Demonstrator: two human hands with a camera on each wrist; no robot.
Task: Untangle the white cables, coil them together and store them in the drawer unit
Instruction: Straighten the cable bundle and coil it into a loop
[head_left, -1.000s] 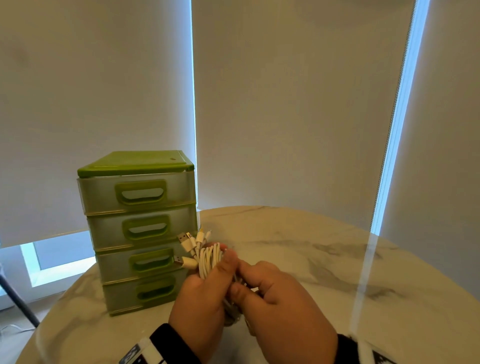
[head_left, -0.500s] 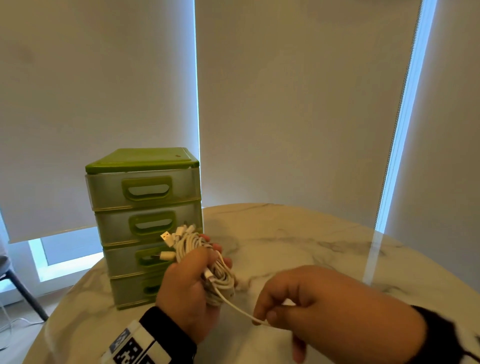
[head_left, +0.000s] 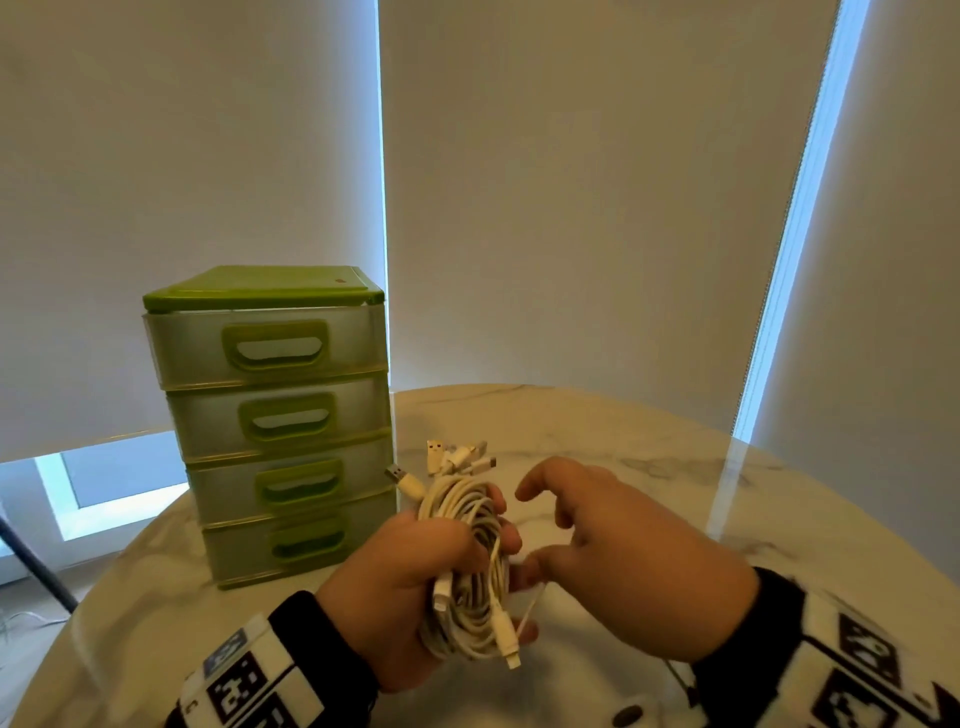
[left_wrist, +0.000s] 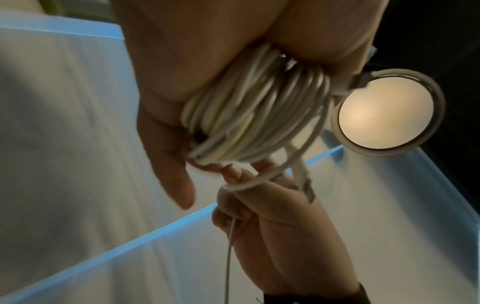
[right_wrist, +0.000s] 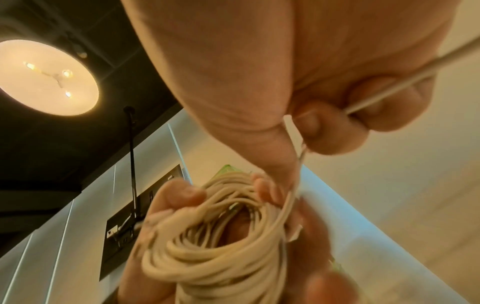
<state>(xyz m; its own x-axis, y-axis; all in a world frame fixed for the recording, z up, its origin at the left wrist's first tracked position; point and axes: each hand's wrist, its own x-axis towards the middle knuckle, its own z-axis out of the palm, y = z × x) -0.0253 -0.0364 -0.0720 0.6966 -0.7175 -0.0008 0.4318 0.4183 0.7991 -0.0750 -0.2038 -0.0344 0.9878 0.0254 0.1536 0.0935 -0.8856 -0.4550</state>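
The green drawer unit (head_left: 270, 426) stands on the round marble table (head_left: 649, 452), and all four of its drawers look closed, so nothing is put away yet. Just to the right of the drawer unit, the left hand (head_left: 400, 587) is wrapped tight around the white cables (head_left: 467, 566). They are wound into one fat bundle of loops, with the plug ends sticking up at the top, close to the third drawer. So the untangling looks done, and the coiling looks almost done. Further right of the drawer unit, the right hand (head_left: 623, 561) pinches one loose thin strand (right_wrist: 376, 96) that runs back to the bundle. I think that last bit must be wound on. Then a drawer must be opened and the bundle put inside.
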